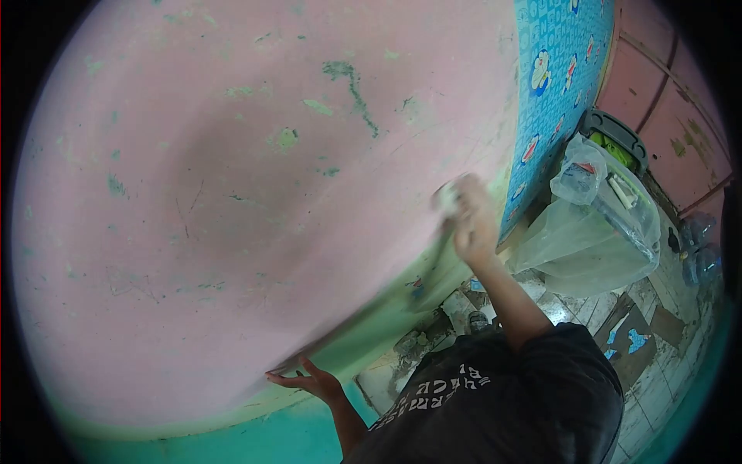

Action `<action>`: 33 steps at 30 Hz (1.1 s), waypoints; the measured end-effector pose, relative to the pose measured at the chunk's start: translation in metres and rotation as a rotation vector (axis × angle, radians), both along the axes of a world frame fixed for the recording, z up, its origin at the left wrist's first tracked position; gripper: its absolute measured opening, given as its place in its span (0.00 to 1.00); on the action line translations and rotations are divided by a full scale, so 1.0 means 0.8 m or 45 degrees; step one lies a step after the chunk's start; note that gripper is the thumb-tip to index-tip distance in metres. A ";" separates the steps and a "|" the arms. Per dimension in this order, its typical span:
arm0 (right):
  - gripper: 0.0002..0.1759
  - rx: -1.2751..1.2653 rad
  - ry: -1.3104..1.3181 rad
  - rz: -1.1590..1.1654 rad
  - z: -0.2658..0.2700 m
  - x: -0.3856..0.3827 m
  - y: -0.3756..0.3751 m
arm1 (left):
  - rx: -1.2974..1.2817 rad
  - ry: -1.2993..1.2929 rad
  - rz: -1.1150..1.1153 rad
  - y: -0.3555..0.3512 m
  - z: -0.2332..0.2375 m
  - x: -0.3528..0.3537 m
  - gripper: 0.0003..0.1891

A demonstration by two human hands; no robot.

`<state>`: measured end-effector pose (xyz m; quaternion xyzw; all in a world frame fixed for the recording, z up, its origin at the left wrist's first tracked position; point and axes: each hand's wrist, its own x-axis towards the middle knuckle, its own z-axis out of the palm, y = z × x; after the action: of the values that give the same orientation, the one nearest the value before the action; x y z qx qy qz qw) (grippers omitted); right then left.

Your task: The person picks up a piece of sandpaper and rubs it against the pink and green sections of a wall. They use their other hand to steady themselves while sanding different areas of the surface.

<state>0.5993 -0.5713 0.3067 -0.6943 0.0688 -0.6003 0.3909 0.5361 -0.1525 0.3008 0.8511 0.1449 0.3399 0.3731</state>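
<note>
A worn pink wall [255, 170] with green chips and scratches fills the left and middle of the head view. My right hand [473, 216] is raised against it near the blue patterned strip, its fingers closed around a small whitish object [447, 199], blurred by motion. Lower down, my left hand [309, 379] rests with spread fingers at the pink wall's lower part, beside the green area, and nothing shows in it.
Blue patterned wallpaper [541, 100] borders the pink wall on the right. A large translucent plastic bag [587, 240] stands on the tiled floor beside a grey-rimmed container [618, 139]. Cardboard pieces [638, 340] and plastic bottles [699, 259] lie at the right.
</note>
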 end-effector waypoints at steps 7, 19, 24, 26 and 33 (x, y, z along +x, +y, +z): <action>0.11 -0.384 -0.022 0.212 0.012 -0.006 0.007 | 0.069 0.065 -0.021 -0.003 -0.002 -0.007 0.50; 0.14 -0.167 -0.031 -0.028 0.031 0.003 0.011 | 0.072 0.061 -0.014 -0.008 -0.005 -0.013 0.48; 0.14 -0.402 0.022 0.322 0.017 -0.005 0.021 | 0.112 0.067 -0.015 -0.010 -0.005 -0.012 0.49; 0.16 -0.140 -0.027 0.122 0.042 -0.003 0.013 | 0.090 0.083 -0.013 -0.010 -0.003 -0.013 0.50; 0.13 -0.237 -0.073 0.191 0.043 -0.005 0.014 | 0.127 0.103 -0.012 -0.010 -0.002 -0.014 0.51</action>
<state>0.5954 -0.5603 0.3411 -0.7134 -0.0505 -0.5928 0.3703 0.5247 -0.1607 0.2993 0.8824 0.1388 0.3101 0.3256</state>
